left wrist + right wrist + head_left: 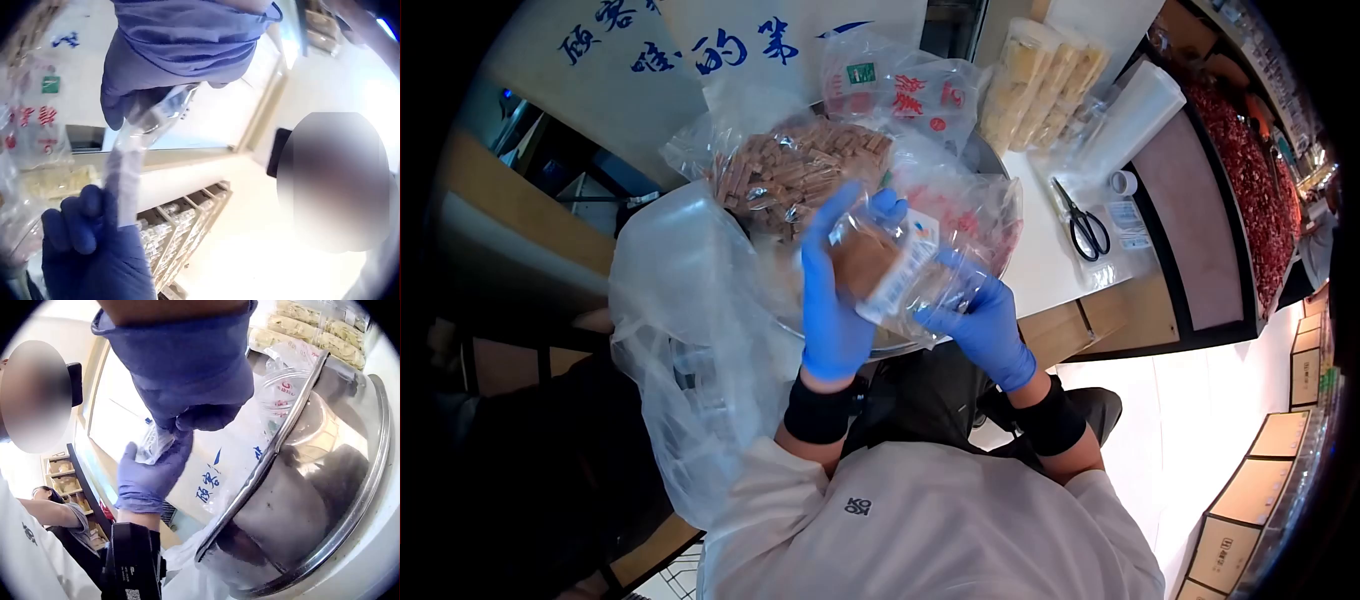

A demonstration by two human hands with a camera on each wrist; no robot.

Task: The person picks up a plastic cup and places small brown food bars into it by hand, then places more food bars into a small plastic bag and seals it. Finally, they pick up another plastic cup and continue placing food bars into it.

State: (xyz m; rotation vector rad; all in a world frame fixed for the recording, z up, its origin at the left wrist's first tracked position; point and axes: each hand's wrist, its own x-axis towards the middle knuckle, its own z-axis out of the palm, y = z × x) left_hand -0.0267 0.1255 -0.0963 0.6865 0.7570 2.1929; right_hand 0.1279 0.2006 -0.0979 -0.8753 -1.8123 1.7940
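Observation:
Both hands wear blue gloves and hold one small clear plastic bag (pixel 878 262) over a wide metal basin (pixel 275 494). Brown contents show inside the bag, and a white printed label (pixel 907 265) sits on its face. My left hand (pixel 835 300) grips the brown-filled side, its fingers up along the bag. With curled fingers, my right hand (pixel 995 335) pinches the bag's loose clear end. Just beyond the hands, a large open plastic bag holds a heap of brown stick-shaped pieces (pixel 800 170); part of the heap is hidden by the left hand.
Black-handled scissors (pixel 1088 232) and a tape roll (pixel 1123 183) lie on the white table to the right. Behind them stand bags of pale yellow food (pixel 1040 85) and a plastic film roll (pixel 1135 115). A big translucent bag (pixel 685 320) drapes at the left.

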